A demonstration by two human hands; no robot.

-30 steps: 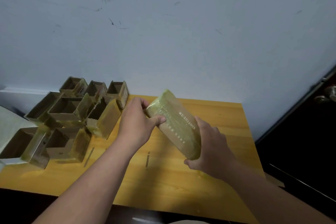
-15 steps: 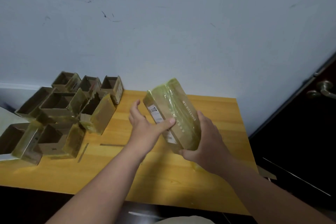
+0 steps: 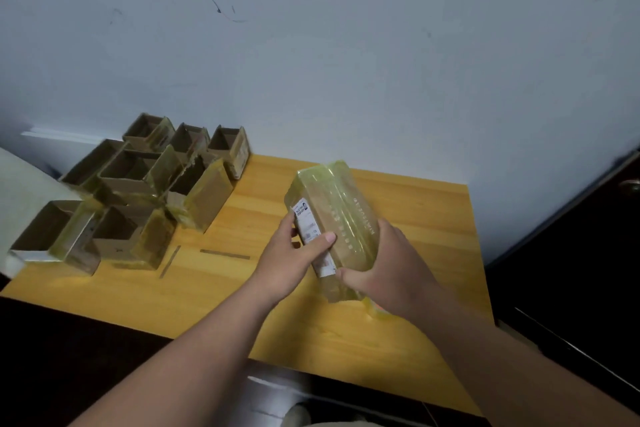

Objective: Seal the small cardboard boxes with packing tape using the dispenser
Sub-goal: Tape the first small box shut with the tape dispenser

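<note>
One wooden table (image 3: 398,350) carries everything here, its far edge against a pale wall (image 3: 346,45) scuffed with dark marks. Along the table's left edge and into its far left corner stands a cluster of open cardboard boxes (image 3: 135,198), packed close together, several touching, with yellowish tape on their outer walls and their tops open. Above the right half of the table, tilted with its far end raised, is the taped box (image 3: 337,215), closed and wrapped in glossy yellowish tape, a white printed label on its left face. The right hand (image 3: 388,270) grips its near right end, thumb hooked under the lower corner and fingers hidden behind it. The left hand (image 3: 294,253) holds its left face, thumb pressed on the label and fingers curled toward the box's underside. Two thin dark strips (image 3: 225,254) lie flat on the wood between the open boxes and the left hand.
</note>
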